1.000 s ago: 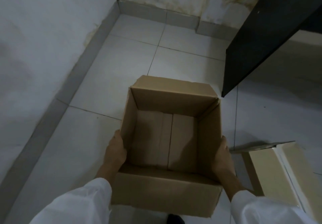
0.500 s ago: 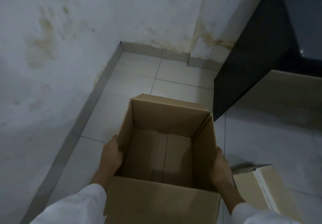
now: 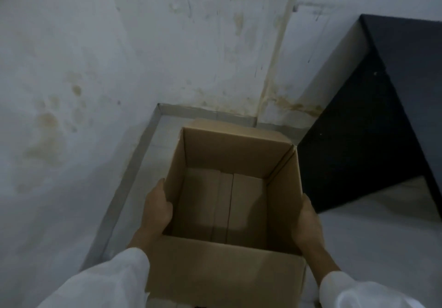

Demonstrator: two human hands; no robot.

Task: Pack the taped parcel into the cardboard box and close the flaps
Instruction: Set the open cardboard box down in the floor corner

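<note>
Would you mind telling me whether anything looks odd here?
The cardboard box, held by the left hand and right hand, is open and empty; no parcel shows. The wall carries yellowish stains.

Your left hand and right hand face each other, palms inward, fingers extended; white sleeves cover both forearms.

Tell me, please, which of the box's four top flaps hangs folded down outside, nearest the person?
The near flap of the cardboard box, between the left hand and right hand. It hangs outside; the far flap is only partly seen, the side ones unclear.
</note>
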